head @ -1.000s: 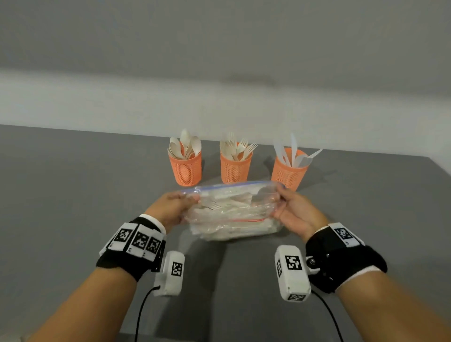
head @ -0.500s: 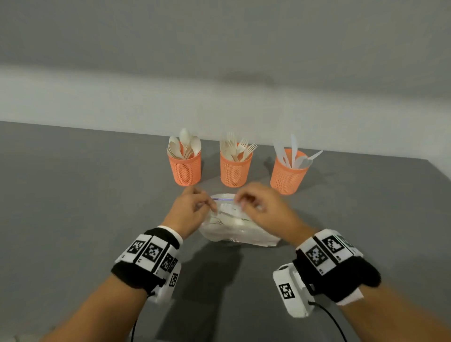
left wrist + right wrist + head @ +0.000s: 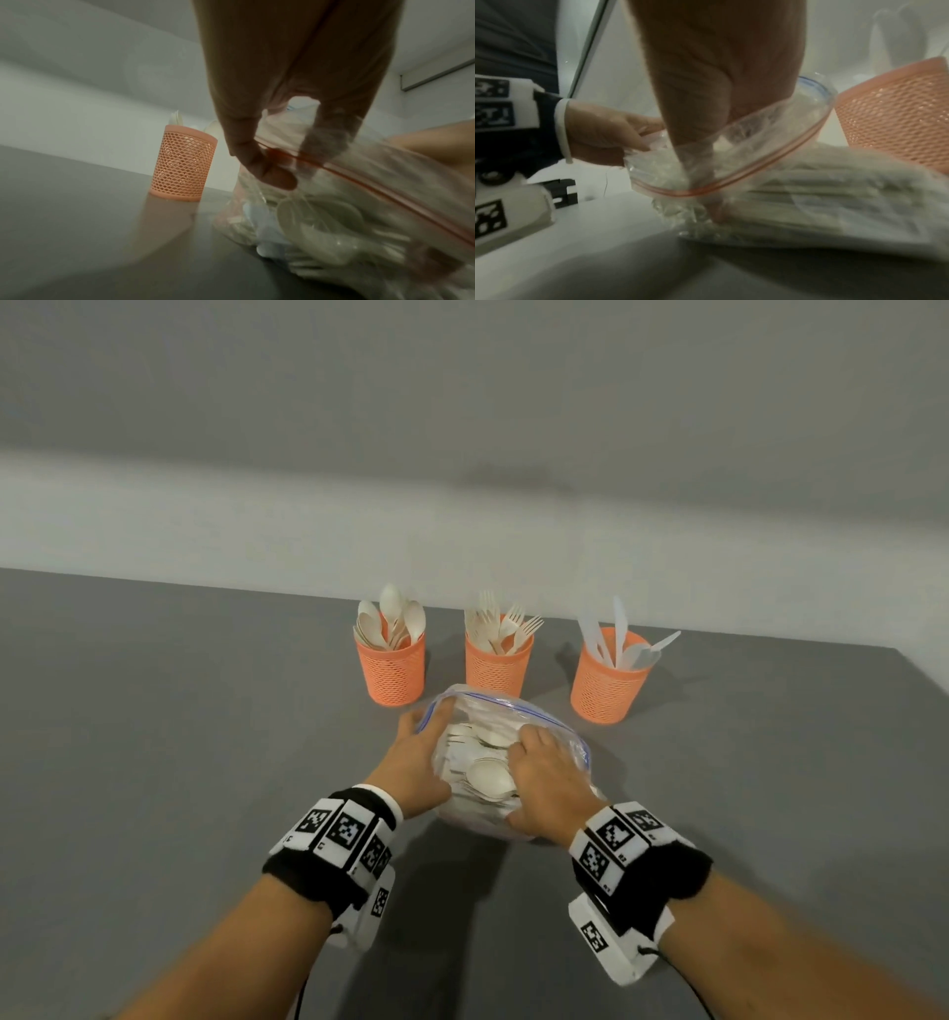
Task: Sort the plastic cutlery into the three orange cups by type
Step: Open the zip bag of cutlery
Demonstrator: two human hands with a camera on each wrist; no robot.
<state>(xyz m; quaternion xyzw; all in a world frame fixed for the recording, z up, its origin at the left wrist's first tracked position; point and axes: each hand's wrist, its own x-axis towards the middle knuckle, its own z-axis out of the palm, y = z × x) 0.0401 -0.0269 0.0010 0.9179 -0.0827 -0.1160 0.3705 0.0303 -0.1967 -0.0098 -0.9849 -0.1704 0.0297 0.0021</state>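
Observation:
Three orange mesh cups stand in a row at the back: spoons in the left cup point(image 3: 391, 670), forks in the middle cup point(image 3: 497, 666), knives in the right cup point(image 3: 606, 685). In front of them a clear zip bag point(image 3: 557, 729) full of white cutlery point(image 3: 488, 775) lies on the grey table point(image 3: 179, 737), its mouth pulled wide. My left hand point(image 3: 426, 729) pinches the bag's left rim point(image 3: 342, 172), thumb outside and fingers inside. The fingers of my right hand point(image 3: 529, 742) reach down into the bag's mouth point(image 3: 744, 170). The plastic hides what they touch.
A pale wall runs just behind the cups. The table's right edge point(image 3: 924, 675) lies a little beyond the knife cup. In the left wrist view the spoon cup point(image 3: 183, 164) stands close to the bag's left side.
The bag has gone from held flat between both hands, to pinched at its zip, to standing with its mouth pulled wide. My right fingers have entered it.

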